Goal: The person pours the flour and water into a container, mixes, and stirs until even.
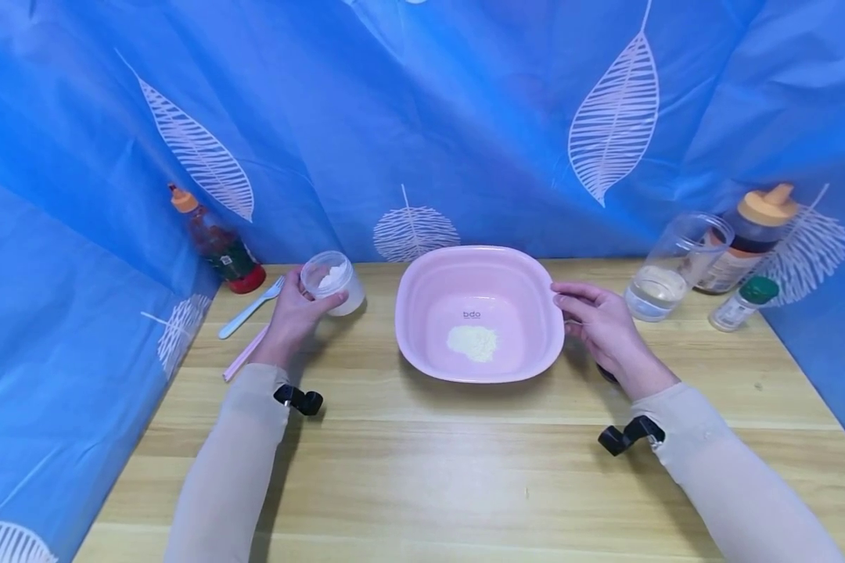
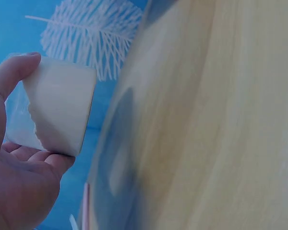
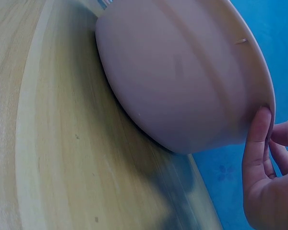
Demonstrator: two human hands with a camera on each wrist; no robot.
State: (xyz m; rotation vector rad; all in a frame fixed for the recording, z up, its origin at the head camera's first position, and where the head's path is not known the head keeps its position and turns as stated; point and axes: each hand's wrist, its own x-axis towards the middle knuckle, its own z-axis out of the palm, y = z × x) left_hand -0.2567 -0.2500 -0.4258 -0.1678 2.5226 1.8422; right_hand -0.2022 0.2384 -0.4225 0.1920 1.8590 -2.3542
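My left hand [image 1: 299, 313] holds a clear plastic jar [image 1: 348, 293] with white powder inside, thumb on one side and fingers on the other. In the left wrist view, the jar [image 2: 62, 105] shows a gap between its base and the tabletop. A pink basin [image 1: 422, 344] is at the middle of the table, with a patch of pale powder [image 1: 473, 342] on its bottom. My right hand [image 1: 602, 324] pinches the basin's right rim between thumb and fingers. From the right wrist, the basin's outer wall [image 3: 177, 72] fills much of the view.
Left stand a red sauce bottle [image 1: 225, 250], a blue fork [image 1: 249, 309] and a pink stick [image 1: 245, 354]. Right are a clear cup of liquid [image 1: 655, 293], a dark orange-capped bottle [image 1: 746, 234] and a green-capped shaker [image 1: 742, 303]. A dark object [image 1: 608, 374] is partly hidden below my right hand.
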